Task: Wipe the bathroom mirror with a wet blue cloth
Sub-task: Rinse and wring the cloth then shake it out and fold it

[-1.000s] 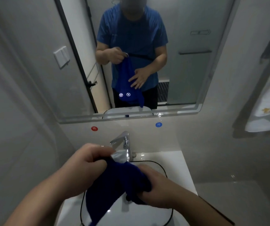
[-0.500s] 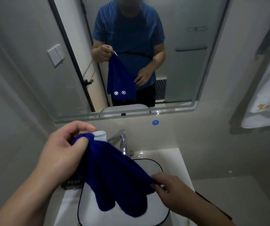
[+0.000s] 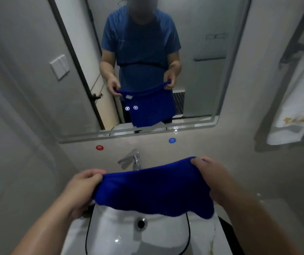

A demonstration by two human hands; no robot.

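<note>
A dark blue cloth (image 3: pixel 153 190) hangs spread out over the white sink, held by its upper corners. My left hand (image 3: pixel 82 188) pinches the left corner and my right hand (image 3: pixel 213 175) pinches the right corner, slightly higher. The bathroom mirror (image 3: pixel 199 85) fills the wall ahead above the tap; it reflects a person in a blue shirt holding the same cloth. Two small lit icons glow near the mirror's lower middle.
A chrome tap (image 3: pixel 132 160) stands behind the cloth, with a red dot (image 3: pixel 99 147) and a blue dot (image 3: pixel 172 140) on the wall above it. The white sink (image 3: pixel 121 234) lies below. A white towel (image 3: pixel 294 116) hangs on a rack at right. Grey walls stand close on both sides.
The cloth went from bunched between both hands to stretched flat. My right hand moved right and up to the far corner; my left hand lowered toward the sink.
</note>
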